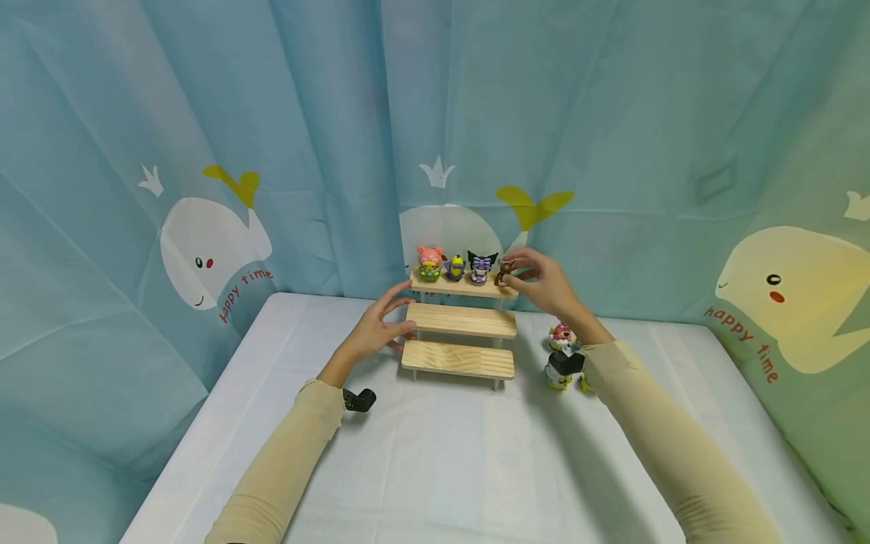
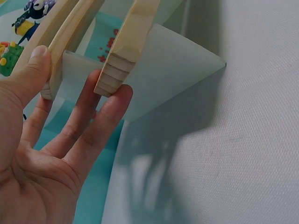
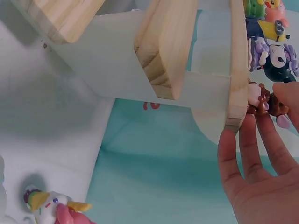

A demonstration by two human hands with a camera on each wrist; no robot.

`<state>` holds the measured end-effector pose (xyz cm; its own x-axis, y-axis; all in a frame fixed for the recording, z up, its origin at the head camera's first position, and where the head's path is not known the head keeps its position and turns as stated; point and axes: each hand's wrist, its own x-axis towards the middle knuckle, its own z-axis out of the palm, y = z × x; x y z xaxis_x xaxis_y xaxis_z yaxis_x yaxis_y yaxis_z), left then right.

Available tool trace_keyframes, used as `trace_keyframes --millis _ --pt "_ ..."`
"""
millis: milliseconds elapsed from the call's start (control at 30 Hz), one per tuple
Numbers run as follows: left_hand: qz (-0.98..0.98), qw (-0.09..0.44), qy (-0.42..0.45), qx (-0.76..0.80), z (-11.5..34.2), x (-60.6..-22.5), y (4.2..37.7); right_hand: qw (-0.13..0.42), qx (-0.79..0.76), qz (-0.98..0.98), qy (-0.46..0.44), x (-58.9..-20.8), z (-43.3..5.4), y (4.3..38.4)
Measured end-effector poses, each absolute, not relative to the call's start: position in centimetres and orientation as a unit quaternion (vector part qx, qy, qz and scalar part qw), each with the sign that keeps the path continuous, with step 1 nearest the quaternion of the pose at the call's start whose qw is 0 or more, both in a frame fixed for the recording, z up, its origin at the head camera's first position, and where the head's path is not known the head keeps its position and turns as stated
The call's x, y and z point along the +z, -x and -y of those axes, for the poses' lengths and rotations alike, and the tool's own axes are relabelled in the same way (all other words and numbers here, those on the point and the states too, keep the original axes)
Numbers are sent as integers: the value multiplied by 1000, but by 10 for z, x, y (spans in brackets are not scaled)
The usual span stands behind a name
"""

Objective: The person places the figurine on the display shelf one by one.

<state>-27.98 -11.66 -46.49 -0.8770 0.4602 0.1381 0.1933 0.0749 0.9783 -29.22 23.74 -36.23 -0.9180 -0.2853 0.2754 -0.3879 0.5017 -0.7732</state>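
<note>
A three-tier wooden display shelf (image 1: 461,321) with translucent side supports stands on the table. My left hand (image 1: 374,326) holds its left end. In the left wrist view the thumb (image 2: 39,63) presses on a board edge, and other fingertips touch the end of the lowest board (image 2: 124,51). At the right end of the top tier, my right hand (image 1: 547,285) pinches a small brown figurine (image 3: 264,100), partly covered by the fingers. Left of it on that tier stand a black-and-purple figurine (image 1: 481,268), a blue-and-yellow one (image 1: 455,267) and a pink-and-green one (image 1: 430,264).
Right of the shelf, several more figurines (image 1: 562,338) are on the table, partly behind the right forearm. One is white and pink (image 3: 49,207). A blue curtain (image 1: 340,136) with whale prints hangs close behind the shelf. Black wrist devices (image 1: 360,400) sit by both sleeves.
</note>
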Motion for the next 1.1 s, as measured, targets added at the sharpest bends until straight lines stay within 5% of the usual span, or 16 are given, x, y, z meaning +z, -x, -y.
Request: trace_keyframes --millis 467,1100 --pt "-721 106 -230 645 117 -467 281 34 427 877 -219 -353 -248 284" --pt "-717 109 -234 648 118 -467 281 77 369 891 -252 -357 -294 241"
